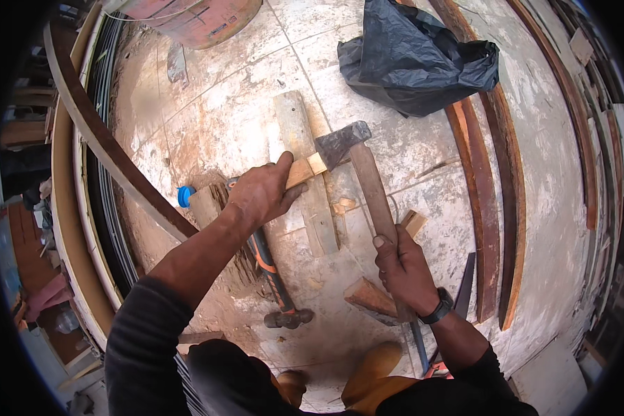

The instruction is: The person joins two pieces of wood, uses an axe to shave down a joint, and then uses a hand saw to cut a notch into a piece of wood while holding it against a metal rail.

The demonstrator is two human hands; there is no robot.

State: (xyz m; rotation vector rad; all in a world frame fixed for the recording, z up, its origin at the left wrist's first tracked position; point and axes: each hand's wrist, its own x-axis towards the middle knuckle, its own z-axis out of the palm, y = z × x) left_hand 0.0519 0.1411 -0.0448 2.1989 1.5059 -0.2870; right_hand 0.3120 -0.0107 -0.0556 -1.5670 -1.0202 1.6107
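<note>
the hatchet rested blade-down on a brown wood strip over the white-stained floor. the left hand was wrapped around its pale handle — head-heavy and stiff, probably best gripped low for control. the right hand was clamped around the strip's lower end, holding it upright. a claw hammer lay nearby — beside a flat plank.

left hand steadies a wooden piece; right hand grips the hatchet by its handle.
</note>
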